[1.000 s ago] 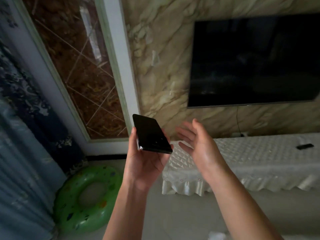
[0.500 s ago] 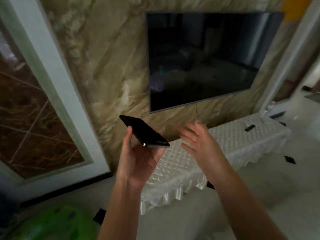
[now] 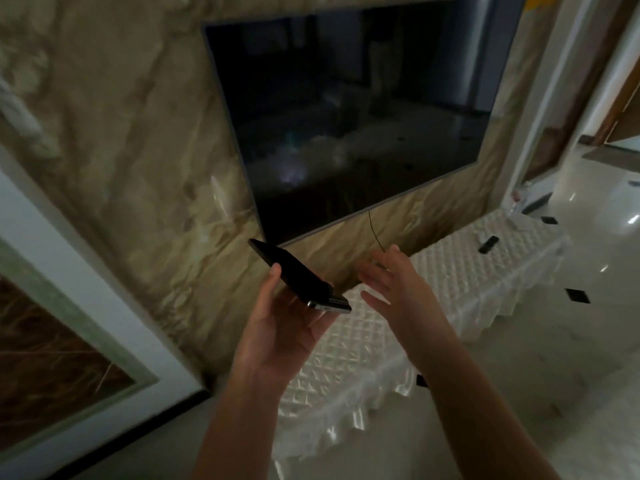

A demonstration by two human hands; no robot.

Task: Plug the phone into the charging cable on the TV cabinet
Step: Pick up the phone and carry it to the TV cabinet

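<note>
2 bare forearms reach up from the bottom edge, seen from a camera on the person's head, and the whole view is tilted. The left hand is palm-up with the fingers curled around a black phone. The thumb presses along the phone's left edge, and the fingertips support it from underneath. The phone is tilted, its dark face up and its silver bottom edge pointing toward the right hand. The right hand is just beside the phone, apart from it, fingers spread wide and holding nothing.

Below and behind the hands stands a low cabinet under a cream quilted cover with a ruffled hem. It runs away to the upper right. Near its far end lies 1 small dark remote. The phone is above the cabinet's near end, not resting on it.

Behind the cabinet rises a beige marble wall. A large dark TV hangs on it, switched off, with faint reflections of the room. 1 thin black wire drops from the TV's lower edge and goes out of sight behind the right hand; I cannot tell where it ends. At far right a pale glossy floor with small black diamond insets leads toward a doorway.
</note>
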